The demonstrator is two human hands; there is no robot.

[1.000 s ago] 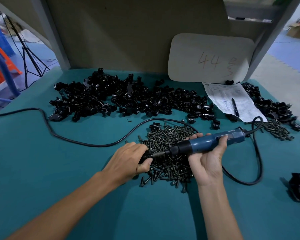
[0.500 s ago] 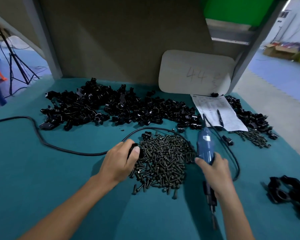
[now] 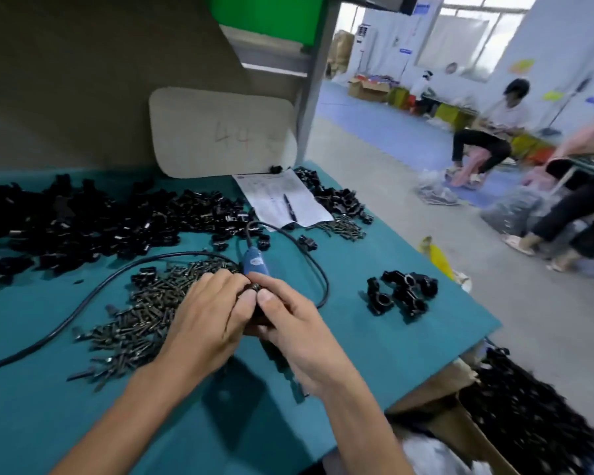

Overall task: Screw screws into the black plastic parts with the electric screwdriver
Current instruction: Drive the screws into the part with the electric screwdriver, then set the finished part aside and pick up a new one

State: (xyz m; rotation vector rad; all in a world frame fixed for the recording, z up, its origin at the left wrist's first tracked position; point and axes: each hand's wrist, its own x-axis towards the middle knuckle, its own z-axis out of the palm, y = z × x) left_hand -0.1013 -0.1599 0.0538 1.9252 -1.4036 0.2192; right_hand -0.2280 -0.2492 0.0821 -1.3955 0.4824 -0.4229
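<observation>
Both hands meet at the middle of my view, low over the teal counter, forearms coming in from the bottom edge. Left grip: palm down, fingers curled, fingertips pinching a small black plastic part. Right grip: back of hand up, fingers wrapped round the electric screwdriver, thumb tip pressed against the same part from the right. The blue end of the screwdriver sticks out just beyond the fingertips and the dark end runs back under the right wrist toward me. I cannot tell whether the bit touches anything.

The pile of screws lies just left of the left grip and partly under it. The big heap of black parts is beyond both grips, well apart. A small cluster of black parts sits right of the right grip, apart from it. The screwdriver cable loops round just right of the right grip. A paper sheet with a pen on it lies far beyond the right grip.
</observation>
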